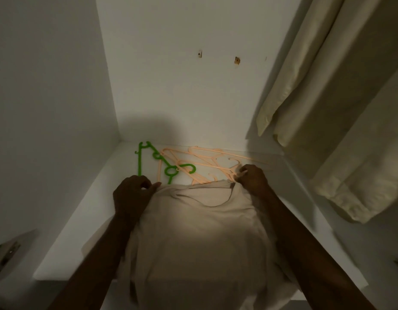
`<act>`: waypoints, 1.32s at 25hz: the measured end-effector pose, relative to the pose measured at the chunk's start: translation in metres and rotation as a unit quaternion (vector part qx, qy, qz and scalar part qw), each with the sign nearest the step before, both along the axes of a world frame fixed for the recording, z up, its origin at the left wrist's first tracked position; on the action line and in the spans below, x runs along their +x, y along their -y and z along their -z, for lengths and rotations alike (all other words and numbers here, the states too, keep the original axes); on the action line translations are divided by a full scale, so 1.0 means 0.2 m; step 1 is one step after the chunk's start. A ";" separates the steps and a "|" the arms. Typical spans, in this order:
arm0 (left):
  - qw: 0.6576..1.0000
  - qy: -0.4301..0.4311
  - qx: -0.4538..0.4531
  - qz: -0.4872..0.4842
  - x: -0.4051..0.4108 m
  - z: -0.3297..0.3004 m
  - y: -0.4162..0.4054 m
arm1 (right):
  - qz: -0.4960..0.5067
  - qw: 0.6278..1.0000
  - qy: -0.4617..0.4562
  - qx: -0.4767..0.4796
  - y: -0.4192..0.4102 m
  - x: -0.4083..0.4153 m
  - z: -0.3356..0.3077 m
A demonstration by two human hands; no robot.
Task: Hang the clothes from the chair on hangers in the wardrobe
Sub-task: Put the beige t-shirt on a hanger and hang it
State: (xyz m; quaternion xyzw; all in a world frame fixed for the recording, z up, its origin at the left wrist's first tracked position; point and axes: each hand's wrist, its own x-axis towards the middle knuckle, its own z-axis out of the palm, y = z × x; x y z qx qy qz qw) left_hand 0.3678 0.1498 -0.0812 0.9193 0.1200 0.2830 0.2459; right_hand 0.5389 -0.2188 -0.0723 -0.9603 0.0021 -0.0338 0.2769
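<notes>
Beige t-shirt (200, 231) lies flat on the white wardrobe shelf (77, 222), collar toward the back wall, long axis running toward you. Your left hand (132, 193) and right hand (252, 179) each pinch a shoulder. Peach hangers (207, 164) and green hangers (149, 162) crowd the far edge.

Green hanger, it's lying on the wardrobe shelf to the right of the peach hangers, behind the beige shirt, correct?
Not quite. In the head view the green hanger lies to the left of the peach hangers, not the right. It is on the shelf, behind the beige shirt.
</notes>
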 end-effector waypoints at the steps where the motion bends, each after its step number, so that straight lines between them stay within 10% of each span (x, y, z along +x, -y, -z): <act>1: 1.000 0.000 -0.002 0.006 0.00 0.00 0.01 | -0.007 1.000 0.006 0.001 0.01 0.02 0.00; 8: 1.000 0.005 -0.009 0.001 -0.01 0.00 0.01 | -0.052 0.970 0.004 0.236 -0.09 0.02 -0.21; 18: 0.998 0.014 -0.024 0.050 -0.02 0.00 0.01 | -0.229 0.937 0.073 0.253 -0.18 -0.04 -0.66; 24: 0.995 0.002 -0.008 0.103 -0.01 0.01 0.02 | -0.144 0.833 -0.033 0.534 -0.24 -0.06 -0.53; 33: 0.996 0.039 0.028 0.081 0.01 0.02 0.02 | -0.262 0.783 0.010 0.564 -0.27 -0.18 -0.79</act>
